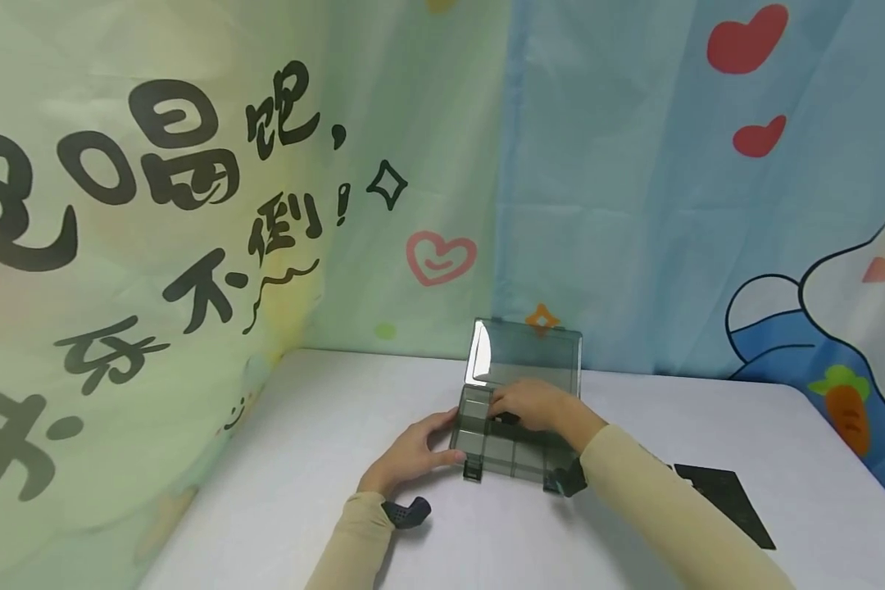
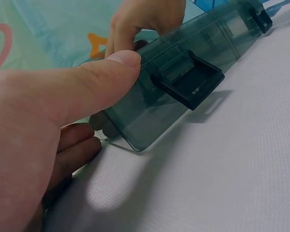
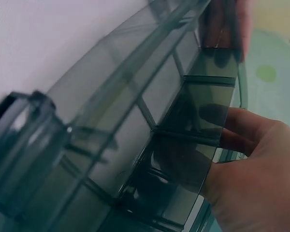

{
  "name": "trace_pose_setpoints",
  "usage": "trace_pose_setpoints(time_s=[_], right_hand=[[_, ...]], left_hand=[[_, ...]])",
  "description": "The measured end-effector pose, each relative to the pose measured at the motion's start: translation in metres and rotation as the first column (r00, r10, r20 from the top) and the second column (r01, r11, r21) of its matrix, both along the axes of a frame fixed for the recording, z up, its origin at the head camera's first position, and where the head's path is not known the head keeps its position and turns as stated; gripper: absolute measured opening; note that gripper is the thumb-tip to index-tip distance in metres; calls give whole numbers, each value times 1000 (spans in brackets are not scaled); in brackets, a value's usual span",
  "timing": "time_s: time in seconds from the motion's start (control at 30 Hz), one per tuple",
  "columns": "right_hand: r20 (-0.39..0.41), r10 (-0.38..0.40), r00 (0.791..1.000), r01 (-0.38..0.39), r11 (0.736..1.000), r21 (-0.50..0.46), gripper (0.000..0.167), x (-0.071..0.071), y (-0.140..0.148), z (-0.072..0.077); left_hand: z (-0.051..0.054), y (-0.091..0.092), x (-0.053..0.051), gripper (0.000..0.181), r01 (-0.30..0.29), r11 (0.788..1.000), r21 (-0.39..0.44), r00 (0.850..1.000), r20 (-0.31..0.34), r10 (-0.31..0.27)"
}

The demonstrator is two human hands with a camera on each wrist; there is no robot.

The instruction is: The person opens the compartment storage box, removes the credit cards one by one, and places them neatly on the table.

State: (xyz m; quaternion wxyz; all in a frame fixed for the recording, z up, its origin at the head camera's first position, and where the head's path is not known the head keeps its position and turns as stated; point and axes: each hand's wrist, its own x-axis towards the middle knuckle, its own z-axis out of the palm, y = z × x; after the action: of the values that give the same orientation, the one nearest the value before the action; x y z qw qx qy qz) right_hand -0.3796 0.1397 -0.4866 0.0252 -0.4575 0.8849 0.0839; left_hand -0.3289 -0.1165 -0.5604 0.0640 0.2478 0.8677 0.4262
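Note:
A tinted see-through compartment box (image 1: 497,449) sits on the table with its lid (image 1: 527,356) raised at the back. My left hand (image 1: 413,451) grips its left end, thumb at the front corner and fingers round the side. In the left wrist view, the left thumb (image 2: 99,87) lies on the box rim beside a dark latch (image 2: 191,79). My right hand (image 1: 534,403) reaches into the rear compartments. Through the tinted walls in the right wrist view, the right hand's (image 3: 261,164) thumb and fingers show blurred; whether they pinch anything is unclear. A small dark patch shows under them.
A flat black sheet (image 1: 730,500) lies on the white table (image 1: 280,508) to the right, partly behind the right sleeve (image 1: 656,492). A printed curtain (image 1: 413,123) hangs behind the table and along its left side. Dark wrist devices sit on both wrists.

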Motion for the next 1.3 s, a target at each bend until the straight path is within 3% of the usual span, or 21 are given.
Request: trace_pose_setpoints(time_s=[0.27,0.53,0.97,1.07,1.17,1.3], right_hand=[[-59,5,998,3,990,139,50,-3,-7,3],[-107,75,991,-58,986,153,47,-6,-3,0],[-93,67,993,-71,997,-36,39,-4,0,5],[-32,13,999,-16,995,-103,39,-1,0,5],[116,-55,992,78,976,-201,42,1,1,5],[336,-124,934,244,908,-341,46,2,5,1]], left_hand=[[0,0,-1,84,-3,1000,-14,1000,-2,3],[1,2,1,82,2,1000,-16,1000,5,-2],[5,-1,1,83,-19,999,-31,1000,1,19],[5,-2,1,83,-24,999,-33,1000,-2,24],[3,-3,0,83,-24,999,-38,1000,-9,24],[2,-1,-1,83,-10,999,-32,1000,-15,10]])
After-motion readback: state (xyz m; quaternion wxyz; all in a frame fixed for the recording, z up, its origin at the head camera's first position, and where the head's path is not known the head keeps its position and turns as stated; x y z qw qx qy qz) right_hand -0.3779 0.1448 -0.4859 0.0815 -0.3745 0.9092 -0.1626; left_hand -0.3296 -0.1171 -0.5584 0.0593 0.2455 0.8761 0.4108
